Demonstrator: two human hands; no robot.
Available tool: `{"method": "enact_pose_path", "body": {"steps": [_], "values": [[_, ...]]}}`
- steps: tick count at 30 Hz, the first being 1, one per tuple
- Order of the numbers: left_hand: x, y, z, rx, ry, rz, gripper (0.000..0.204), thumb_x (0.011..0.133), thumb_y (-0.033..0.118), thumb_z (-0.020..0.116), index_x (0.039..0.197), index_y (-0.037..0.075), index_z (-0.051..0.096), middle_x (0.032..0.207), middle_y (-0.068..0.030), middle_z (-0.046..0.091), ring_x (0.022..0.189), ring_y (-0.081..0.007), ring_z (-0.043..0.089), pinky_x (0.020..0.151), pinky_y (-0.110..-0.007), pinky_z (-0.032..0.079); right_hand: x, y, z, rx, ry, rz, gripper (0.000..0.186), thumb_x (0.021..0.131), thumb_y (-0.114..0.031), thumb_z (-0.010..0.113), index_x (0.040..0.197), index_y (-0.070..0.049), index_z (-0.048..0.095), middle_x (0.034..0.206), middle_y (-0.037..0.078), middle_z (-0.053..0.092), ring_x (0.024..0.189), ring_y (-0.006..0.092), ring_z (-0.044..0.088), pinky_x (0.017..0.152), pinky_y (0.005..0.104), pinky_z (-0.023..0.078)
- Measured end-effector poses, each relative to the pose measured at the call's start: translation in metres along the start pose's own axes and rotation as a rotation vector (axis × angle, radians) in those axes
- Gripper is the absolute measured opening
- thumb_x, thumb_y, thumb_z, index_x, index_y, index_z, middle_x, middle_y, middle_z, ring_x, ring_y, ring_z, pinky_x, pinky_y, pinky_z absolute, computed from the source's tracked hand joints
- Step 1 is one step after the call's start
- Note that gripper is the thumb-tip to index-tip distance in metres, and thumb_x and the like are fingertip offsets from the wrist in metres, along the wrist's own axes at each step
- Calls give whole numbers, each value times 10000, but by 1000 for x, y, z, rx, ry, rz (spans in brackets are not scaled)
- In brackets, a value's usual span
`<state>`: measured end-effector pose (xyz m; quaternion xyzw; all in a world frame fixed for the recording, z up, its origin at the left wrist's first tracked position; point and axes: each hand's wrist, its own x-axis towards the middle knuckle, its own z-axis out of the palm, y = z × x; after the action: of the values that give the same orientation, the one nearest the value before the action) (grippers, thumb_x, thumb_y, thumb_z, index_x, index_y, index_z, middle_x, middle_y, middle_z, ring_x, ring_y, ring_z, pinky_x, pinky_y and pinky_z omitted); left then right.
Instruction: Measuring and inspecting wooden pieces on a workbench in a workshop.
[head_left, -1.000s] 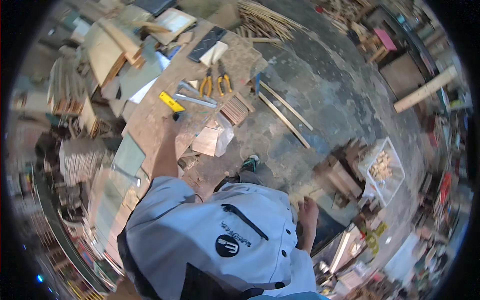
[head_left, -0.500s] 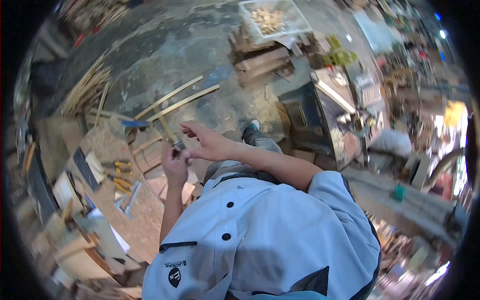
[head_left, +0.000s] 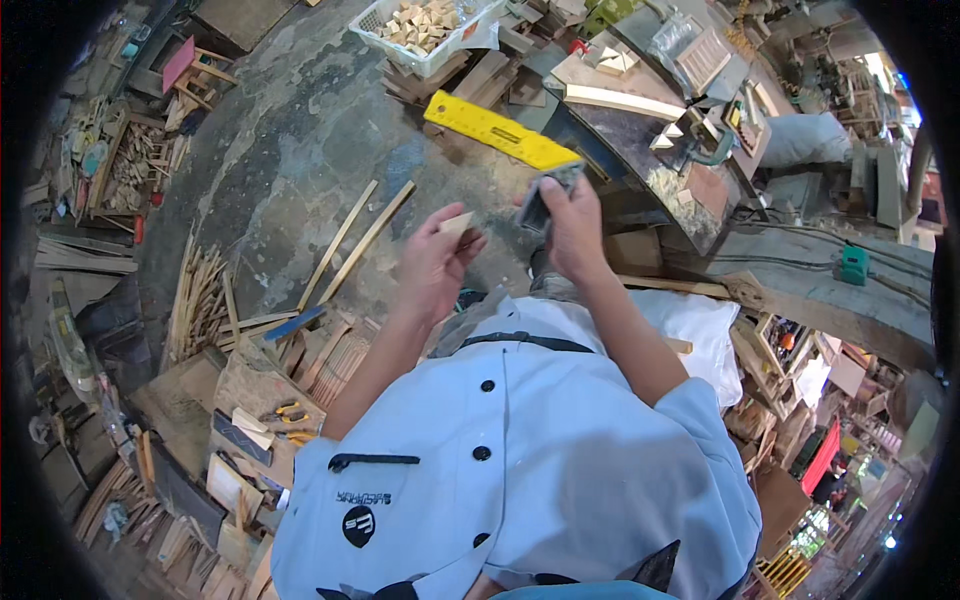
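In my right hand (head_left: 576, 230) is a try square (head_left: 500, 132) with a yellow blade and a dark grey stock. My fingers wrap the stock, and the blade reaches up and to the left. Between the fingers of my left hand (head_left: 430, 268) is a small pale wood piece (head_left: 457, 224) with a slanted edge. The two hands are apart in front of my body, and the wood piece does not touch the square. Part of the stock is hidden by my right hand.
A white basket (head_left: 432, 62) of small wood blocks stands on stacked boards ahead. On the right, a dark-sided workbench (head_left: 640, 150) bears a wood strip. Two long wood strips (head_left: 365, 240) lie on the floor. Pliers (head_left: 290, 412) rest at the left.
My hands were close together at the left; now they are apart and farther right. The square has come up into plain sight in my right hand. The view has swung to the left.
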<state>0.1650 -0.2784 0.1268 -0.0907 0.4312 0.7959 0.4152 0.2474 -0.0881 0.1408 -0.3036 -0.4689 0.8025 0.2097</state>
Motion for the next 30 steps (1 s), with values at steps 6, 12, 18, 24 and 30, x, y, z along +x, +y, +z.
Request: {"method": "enact_pose_path", "body": {"steps": [6, 12, 18, 24, 30], "values": [[48, -28, 101, 367, -69, 60, 400, 1009, 129, 764, 1362, -38, 674, 1084, -36, 717, 929, -89, 645, 854, -258, 551, 11, -30, -71, -37, -23, -60, 359, 1039, -213, 749, 1313, 6, 669, 1169, 63, 753, 1000, 140, 717, 905, 312, 578], [80, -45, 192, 478, -180, 169, 340, 1000, 133, 793, 1286, -29, 706, 1115, -39, 744, 976, -84, 669, 868, -250, 545, 40, -87, -117, -171, -99, -104, 379, 1032, -203, 763, 1327, 21, 680, 1226, 55, 753, 1107, 120, 674, 1005, 312, 529], [106, -53, 269, 566, -173, 214, 220, 1021, 117, 753, 1189, -23, 728, 1042, -21, 740, 932, -80, 670, 854, -254, 553, 78, -127, -158, -61, -155, -182, 344, 1048, -186, 741, 1318, 17, 678, 1245, 56, 745, 1128, 123, 667, 1019, 310, 518], [140, -60, 299, 500, -143, 206, 202, 1073, 169, 653, 1070, -7, 752, 897, -18, 714, 761, -62, 636, 697, -245, 533, 108, -145, -172, 76, -158, -224, 360, 1079, -190, 683, 1378, -1, 617, 1282, 42, 710, 1168, 120, 629, 1058, 301, 477], [164, -39, 300, 488, -24, 98, 183, 1105, 154, 567, 1218, 50, 664, 1016, -42, 718, 813, -106, 700, 680, -250, 552, 121, -151, -154, 58, -182, -350, 364, 1086, -214, 681, 1378, -10, 607, 1261, 30, 693, 1130, 115, 618, 1035, 296, 480]]}}
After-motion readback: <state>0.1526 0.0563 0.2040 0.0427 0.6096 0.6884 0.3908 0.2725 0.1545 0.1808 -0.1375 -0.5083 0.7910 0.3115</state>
